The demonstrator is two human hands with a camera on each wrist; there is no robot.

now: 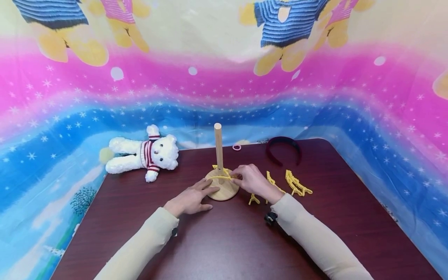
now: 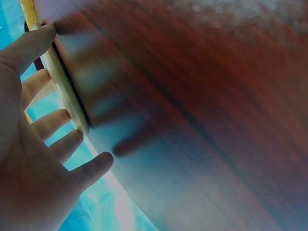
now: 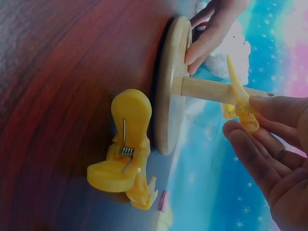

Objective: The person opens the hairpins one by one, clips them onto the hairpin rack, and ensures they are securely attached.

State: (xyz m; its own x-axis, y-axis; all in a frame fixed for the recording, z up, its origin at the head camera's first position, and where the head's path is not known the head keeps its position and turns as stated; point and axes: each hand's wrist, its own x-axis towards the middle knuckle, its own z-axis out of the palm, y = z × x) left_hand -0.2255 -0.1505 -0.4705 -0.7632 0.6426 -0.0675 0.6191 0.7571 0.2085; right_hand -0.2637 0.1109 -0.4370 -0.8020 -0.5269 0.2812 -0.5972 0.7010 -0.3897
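Note:
A wooden post (image 1: 219,147) rises from a round wooden base (image 1: 224,193) on the table. My right hand (image 1: 252,179) pinches a yellow hair clip (image 3: 239,94) between thumb and fingers, low beside the post. One arm of the clip curves across the near side of the post; some yellow also shows behind it. Fingers of my left hand (image 1: 192,197) rest on the left edge of the base, outstretched and spread in the left wrist view. More yellow hair clips (image 1: 295,182) lie to the right, some partly hidden by my right arm. A loose clip's spring (image 3: 127,152) shows in the right wrist view.
A white teddy bear (image 1: 127,155) in a striped sweater lies at the table's back left. Behind the post is a small pink hair tie (image 1: 237,147). A dark headband (image 1: 284,140) sits at the back right. Printed cloth (image 1: 196,112) hangs around the dark wooden table (image 1: 224,241).

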